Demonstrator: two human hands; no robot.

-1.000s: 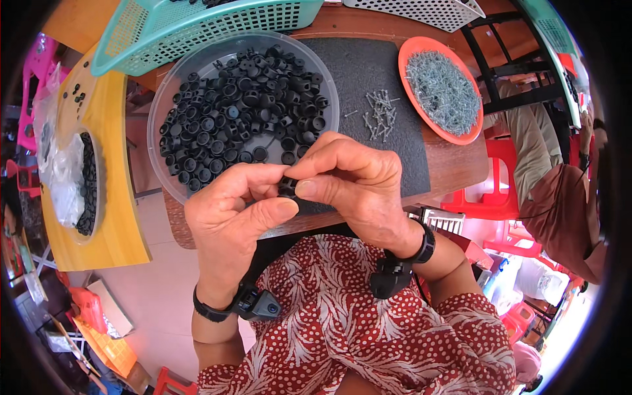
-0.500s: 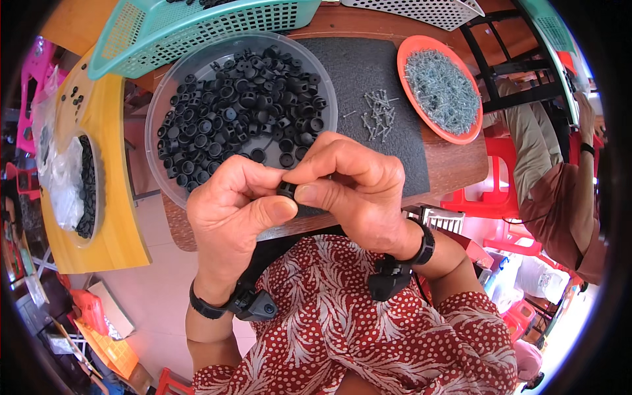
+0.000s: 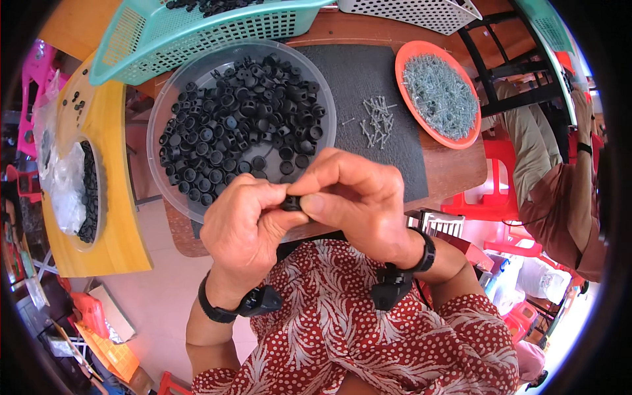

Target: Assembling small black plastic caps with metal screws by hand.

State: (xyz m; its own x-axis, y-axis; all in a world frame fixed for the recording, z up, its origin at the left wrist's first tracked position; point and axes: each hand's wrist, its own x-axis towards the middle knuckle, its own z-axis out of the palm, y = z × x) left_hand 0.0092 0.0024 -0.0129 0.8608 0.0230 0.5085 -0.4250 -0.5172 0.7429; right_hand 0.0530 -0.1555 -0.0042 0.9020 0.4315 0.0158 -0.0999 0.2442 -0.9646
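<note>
Between my two hands is a small round black plastic part (image 3: 291,203), mostly covered by fingers. My left hand (image 3: 242,220) pinches it from the left with thumb and forefinger. From the right, my right hand (image 3: 359,204) closes thumb and forefinger on the same part; whether a screw is also in those fingertips is hidden. Just beyond my hands stands a clear round tub (image 3: 155,148) with many loose black plastic parts (image 3: 227,125). To its right, a small pile of screws (image 3: 378,122) lies on a dark grey mat (image 3: 342,72).
An orange-red plate (image 3: 399,69) heaped with screws (image 3: 440,95) sits at the right. A teal basket (image 3: 204,43) and a white basket (image 3: 415,16) stand at the back. Left is a yellow table (image 3: 125,230) with another tub and plastic bag (image 3: 66,191). Another person (image 3: 559,204) sits at right.
My left hand has turned over the black part and shifted slightly right, and both hands sit a little lower. The tub and mat appear slightly lower in view. The part stays between my fingers.
</note>
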